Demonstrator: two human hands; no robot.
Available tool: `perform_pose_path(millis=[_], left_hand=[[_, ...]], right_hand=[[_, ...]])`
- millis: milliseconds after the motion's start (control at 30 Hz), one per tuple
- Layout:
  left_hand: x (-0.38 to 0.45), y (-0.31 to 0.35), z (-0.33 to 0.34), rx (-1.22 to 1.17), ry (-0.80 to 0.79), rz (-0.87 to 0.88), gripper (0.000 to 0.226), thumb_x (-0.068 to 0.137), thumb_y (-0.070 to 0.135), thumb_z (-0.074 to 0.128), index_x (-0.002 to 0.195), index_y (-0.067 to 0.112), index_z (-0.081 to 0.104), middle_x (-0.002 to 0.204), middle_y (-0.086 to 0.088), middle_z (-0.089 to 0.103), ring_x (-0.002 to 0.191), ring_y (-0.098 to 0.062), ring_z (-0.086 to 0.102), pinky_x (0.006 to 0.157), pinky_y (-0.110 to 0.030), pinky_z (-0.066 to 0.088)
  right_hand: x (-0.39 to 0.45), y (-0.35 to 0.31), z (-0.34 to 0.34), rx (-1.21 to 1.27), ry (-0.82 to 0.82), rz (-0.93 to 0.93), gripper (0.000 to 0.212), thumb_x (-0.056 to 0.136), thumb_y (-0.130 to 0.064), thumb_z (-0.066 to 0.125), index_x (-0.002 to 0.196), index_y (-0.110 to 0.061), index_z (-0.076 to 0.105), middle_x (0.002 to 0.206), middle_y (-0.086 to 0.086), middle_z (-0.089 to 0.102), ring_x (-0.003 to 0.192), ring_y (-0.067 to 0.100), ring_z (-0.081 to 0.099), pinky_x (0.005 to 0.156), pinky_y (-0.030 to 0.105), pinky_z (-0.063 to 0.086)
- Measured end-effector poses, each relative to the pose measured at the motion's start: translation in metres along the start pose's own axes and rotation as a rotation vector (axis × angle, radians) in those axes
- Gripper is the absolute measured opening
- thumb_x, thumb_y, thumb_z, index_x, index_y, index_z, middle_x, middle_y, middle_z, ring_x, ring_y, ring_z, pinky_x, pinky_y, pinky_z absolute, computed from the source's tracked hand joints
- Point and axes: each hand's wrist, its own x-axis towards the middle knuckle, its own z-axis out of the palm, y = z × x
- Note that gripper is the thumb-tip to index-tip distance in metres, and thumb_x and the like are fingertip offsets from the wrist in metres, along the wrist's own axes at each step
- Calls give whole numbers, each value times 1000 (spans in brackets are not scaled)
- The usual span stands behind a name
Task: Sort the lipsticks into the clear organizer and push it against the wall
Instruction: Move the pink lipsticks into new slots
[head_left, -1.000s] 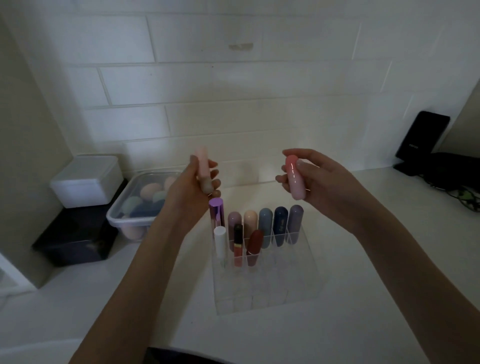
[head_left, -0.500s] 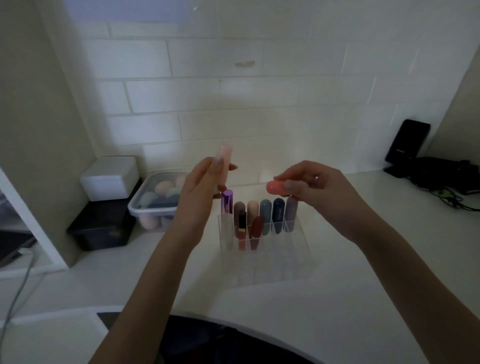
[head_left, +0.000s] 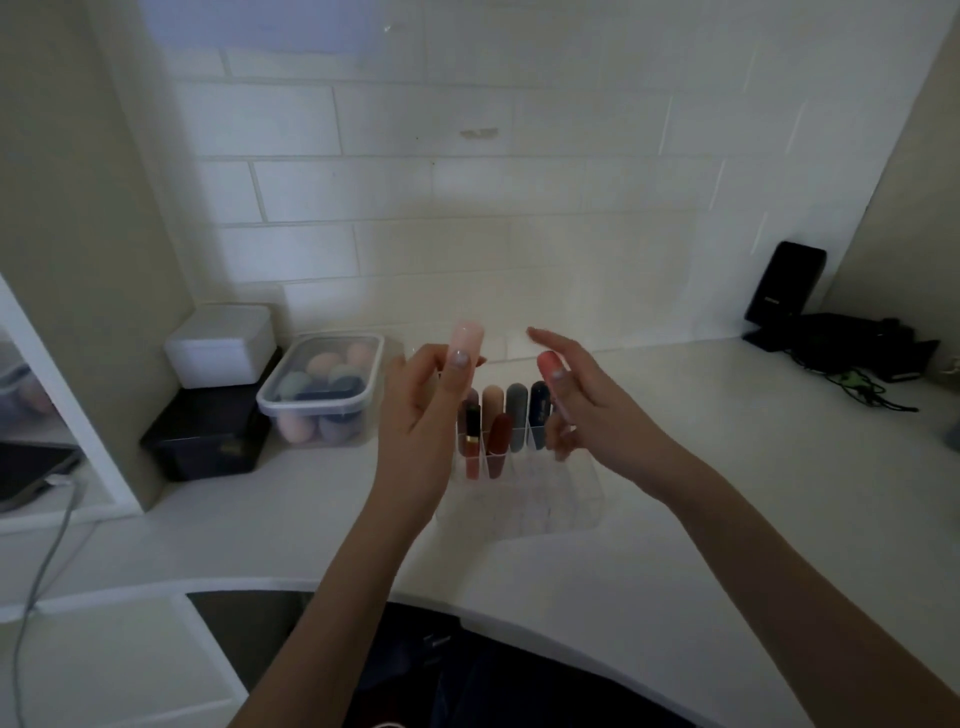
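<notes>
A clear organizer (head_left: 550, 499) stands on the white counter, a short way from the tiled wall. Several lipsticks (head_left: 514, 423) stand upright in its back rows; the front compartments hold nothing. My left hand (head_left: 431, 415) holds a pale pink lipstick (head_left: 466, 340) upright above the organizer's left side. My right hand (head_left: 582, 400) holds a coral pink lipstick (head_left: 550, 366) above the organizer's right back corner, its forefinger stretched out. Both hands hide part of the back row.
A lidded clear tub of makeup sponges (head_left: 322, 395) sits left of the organizer. A white box (head_left: 221, 345) rests on a black box (head_left: 208, 441) further left. A black stand (head_left: 784, 286) and cables (head_left: 862, 364) lie at the back right. A grey cable (head_left: 47, 571) hangs at left.
The camera has pulled back and the view shifted. Both hands moved closer together over the organizer. The right hand turned the coral lipstick from lying sideways to pointing up.
</notes>
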Motion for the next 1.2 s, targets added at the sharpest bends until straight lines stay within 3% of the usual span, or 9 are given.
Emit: perform_pose_path(millis=[133, 233, 400, 500, 600, 767, 967, 1100, 1200], left_hand=[[-5, -10, -2, 43, 34, -4, 31, 87, 51, 40, 84, 28, 61, 76, 21, 58, 78, -7, 54, 68, -13, 45], [-8, -19, -5, 91, 50, 1, 38, 87, 50, 42, 85, 18, 62, 77, 11, 56, 81, -14, 52, 68, -9, 41], [-14, -19, -4, 222, 23, -36, 35, 81, 52, 48, 91, 21, 62, 95, -9, 52, 82, 11, 45, 72, 3, 33], [-16, -17, -2, 279, 34, -9, 9, 84, 34, 64, 89, 30, 58, 92, -1, 44, 78, 15, 44, 71, 2, 35], [-16, -20, -2, 339, 17, 22, 18, 81, 32, 67, 94, 20, 63, 95, 0, 43, 81, 12, 43, 72, -1, 37], [-20, -15, 5, 362, -46, 109, 14, 78, 25, 71, 90, 22, 65, 88, 5, 40, 84, 17, 42, 71, 1, 35], [-18, -14, 4, 109, -166, -78, 33, 84, 25, 64, 114, 36, 56, 96, 1, 59, 79, -16, 61, 66, -25, 53], [-19, -8, 5, 25, -197, -51, 24, 87, 9, 60, 104, 26, 64, 84, 1, 65, 62, -22, 60, 53, -20, 49], [-18, -9, 8, -31, -239, -72, 18, 80, 6, 68, 87, 22, 65, 82, -7, 69, 60, -28, 59, 50, -22, 46]], right_hand=[[2, 7, 9, -116, 127, -143, 17, 96, -17, 47, 111, -24, 51, 68, -2, 59, 54, 5, 57, 52, 11, 45], [2, 11, 16, -65, 194, -143, 25, 88, -8, 58, 108, -22, 51, 69, -10, 64, 53, 4, 59, 53, 10, 45], [0, 30, 25, -370, 259, -202, 14, 75, -12, 72, 81, -13, 59, 85, -12, 54, 74, 6, 54, 67, 17, 44], [-1, 37, 28, -377, 222, -225, 6, 84, -13, 65, 84, -8, 69, 89, 2, 53, 73, 3, 52, 67, 8, 38], [-5, 21, 22, -252, 343, -227, 20, 93, -18, 52, 95, -13, 72, 88, 1, 57, 77, -8, 53, 66, 1, 37], [-15, -3, 22, 107, 133, -160, 11, 88, -16, 62, 98, -20, 68, 84, 9, 72, 69, 31, 68, 64, 37, 57], [-19, 1, 11, 375, 304, -24, 20, 82, -8, 68, 97, -5, 55, 84, 12, 71, 65, 17, 67, 60, 30, 54], [-25, 4, 6, 418, 347, 25, 21, 82, -13, 69, 90, -1, 54, 89, 16, 75, 80, 33, 71, 81, 54, 53], [-26, 5, 5, 504, 324, 31, 16, 81, -17, 68, 89, -5, 60, 93, 14, 76, 88, 34, 71, 89, 54, 51]])
